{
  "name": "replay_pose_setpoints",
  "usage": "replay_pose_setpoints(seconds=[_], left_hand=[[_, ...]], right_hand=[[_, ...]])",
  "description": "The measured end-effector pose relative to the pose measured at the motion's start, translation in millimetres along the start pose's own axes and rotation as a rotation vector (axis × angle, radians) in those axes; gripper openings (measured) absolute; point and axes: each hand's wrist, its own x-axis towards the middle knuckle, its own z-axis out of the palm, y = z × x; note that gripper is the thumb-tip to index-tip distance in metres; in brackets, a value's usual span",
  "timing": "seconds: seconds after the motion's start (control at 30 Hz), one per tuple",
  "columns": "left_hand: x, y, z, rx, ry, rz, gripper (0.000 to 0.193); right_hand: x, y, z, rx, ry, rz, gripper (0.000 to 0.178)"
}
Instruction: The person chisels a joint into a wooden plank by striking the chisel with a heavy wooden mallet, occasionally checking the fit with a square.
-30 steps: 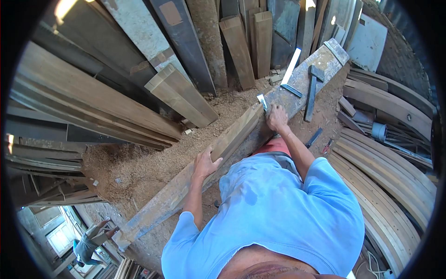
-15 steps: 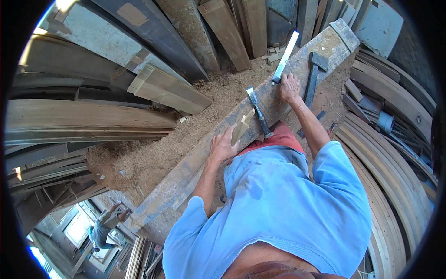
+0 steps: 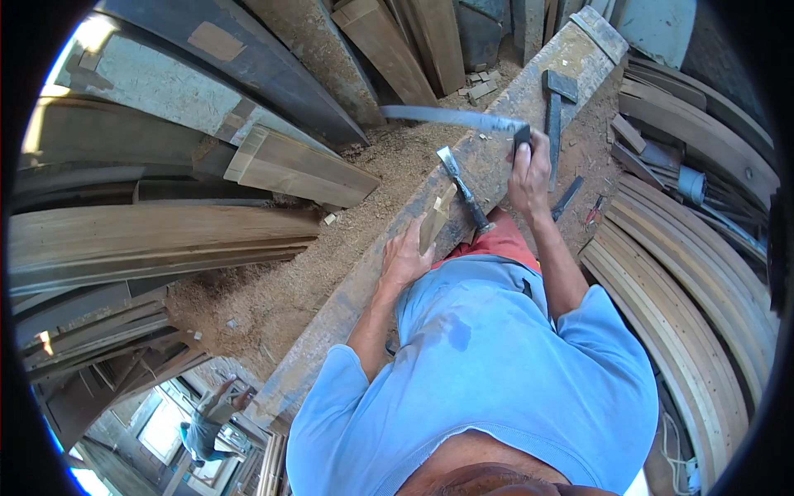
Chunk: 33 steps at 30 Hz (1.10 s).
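Observation:
My right hand (image 3: 529, 175) is closed around the dark stock of a try square (image 3: 455, 116), held above the bench plank. Its long pale metal blade points left, slightly blurred. With my left hand (image 3: 404, 255) I grip a short piece of wood (image 3: 437, 218) with a notched upper end, resting at the plank's near edge. Between my hands a chisel (image 3: 466, 192) lies across the plank, blade away from me. Beyond my right hand lies a dark mallet (image 3: 553, 124).
The long worn plank (image 3: 318, 335) runs diagonally before me. Wood shavings (image 3: 273, 306) cover the floor beyond it. Boards (image 3: 165, 219) are stacked at left, curved timbers (image 3: 674, 306) at right. A dark tool (image 3: 567, 197) and red-handled pliers (image 3: 594, 210) lie on the right. Another person (image 3: 203, 434) is far left.
My right hand has lifted the try square off the plank and drawn it nearer; its blade has swung left. My left hand keeps its hold on the piece of wood.

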Motion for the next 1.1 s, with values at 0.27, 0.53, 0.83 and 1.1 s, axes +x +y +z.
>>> replay_pose_setpoints(seconds=[0.27,0.53,0.83,1.1], left_hand=[[0,2,1,0.004,-0.001,0.035,0.069],[2,-3,-2,0.004,-0.024,0.046,0.071],[1,3,-5,-0.033,-0.032,0.096,0.073],[0,5,-3,-0.003,-0.045,0.091,0.067]], right_hand=[[-142,27,22,0.457,-0.47,0.549,0.009],[-151,22,39,0.462,-0.315,0.554,0.017],[-153,25,50,0.494,-0.378,0.59,0.016],[-147,30,49,0.262,-0.448,0.446,0.024]])
